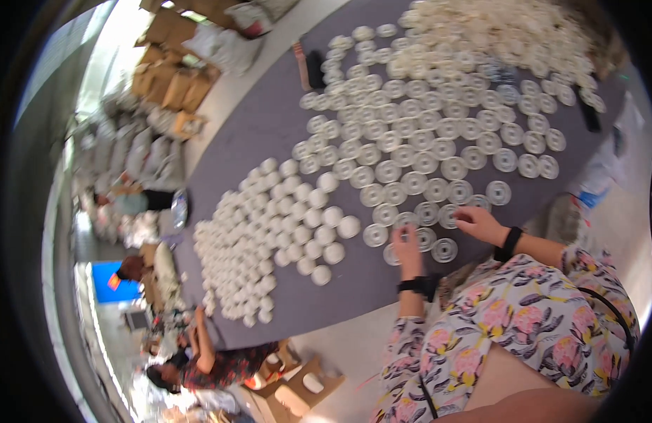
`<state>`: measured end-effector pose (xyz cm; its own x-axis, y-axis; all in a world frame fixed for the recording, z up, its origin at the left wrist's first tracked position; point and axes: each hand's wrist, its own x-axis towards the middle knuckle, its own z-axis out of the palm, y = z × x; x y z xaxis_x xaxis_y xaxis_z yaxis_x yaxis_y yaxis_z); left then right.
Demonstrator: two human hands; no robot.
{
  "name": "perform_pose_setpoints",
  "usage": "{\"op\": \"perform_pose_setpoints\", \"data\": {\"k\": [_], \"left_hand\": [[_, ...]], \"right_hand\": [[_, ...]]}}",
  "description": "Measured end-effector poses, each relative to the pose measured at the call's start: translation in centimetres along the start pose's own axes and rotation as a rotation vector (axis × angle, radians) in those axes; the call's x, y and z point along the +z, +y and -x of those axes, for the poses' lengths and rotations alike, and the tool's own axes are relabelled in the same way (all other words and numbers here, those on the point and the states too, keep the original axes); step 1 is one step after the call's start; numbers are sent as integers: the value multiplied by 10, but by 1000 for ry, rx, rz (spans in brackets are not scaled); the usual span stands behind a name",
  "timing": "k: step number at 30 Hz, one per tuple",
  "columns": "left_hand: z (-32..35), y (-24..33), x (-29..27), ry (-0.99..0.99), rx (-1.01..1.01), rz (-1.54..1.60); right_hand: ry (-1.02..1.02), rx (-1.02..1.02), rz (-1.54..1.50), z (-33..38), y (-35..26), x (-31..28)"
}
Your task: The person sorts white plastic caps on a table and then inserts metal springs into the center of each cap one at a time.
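Left hand: the left hand (408, 243) lies flat on the near edge of the desk (269, 134), fingers pressed together on a white ring disc (393, 254); its grip looks like a push down more than a pinch.
Right hand: the right hand (479, 222) rests just beside the last row, fingers curled over a disc there (I cannot tell if it pinches it).
Loose disc: one flat disc (444, 249) sits alone between the two hands, close to the desk edge.
Rows: the ring discs (425, 162) lie side by side in lines, likely so each one can be seen and counted.
Caps: small round white caps (269, 225) stand in their own bunch to the left, kept apart from the discs.
Heap: a big pile of white pieces (495, 35) waits at the far end, not sorted.
Floor: brown boxes (171, 84) stand well apart from the desk.
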<state>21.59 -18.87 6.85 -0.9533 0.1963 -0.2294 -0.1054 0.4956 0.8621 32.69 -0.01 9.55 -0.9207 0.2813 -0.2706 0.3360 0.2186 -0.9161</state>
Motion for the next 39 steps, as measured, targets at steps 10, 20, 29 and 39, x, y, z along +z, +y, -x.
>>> {"op": "perform_pose_setpoints", "data": {"k": [10,20,29,39], "left_hand": [[118,28,-28,-131,67,555],[178,22,-88,-173,78,470],[186,-7,-107,-106,-147,687],[195,-2,-111,13,239,405]], "right_hand": [[-517,384,-645,53,-72,51],[-677,447,-662,82,-86,65],[-657,219,-384,105,-106,81],[-620,215,-429,107,-112,94]]}}
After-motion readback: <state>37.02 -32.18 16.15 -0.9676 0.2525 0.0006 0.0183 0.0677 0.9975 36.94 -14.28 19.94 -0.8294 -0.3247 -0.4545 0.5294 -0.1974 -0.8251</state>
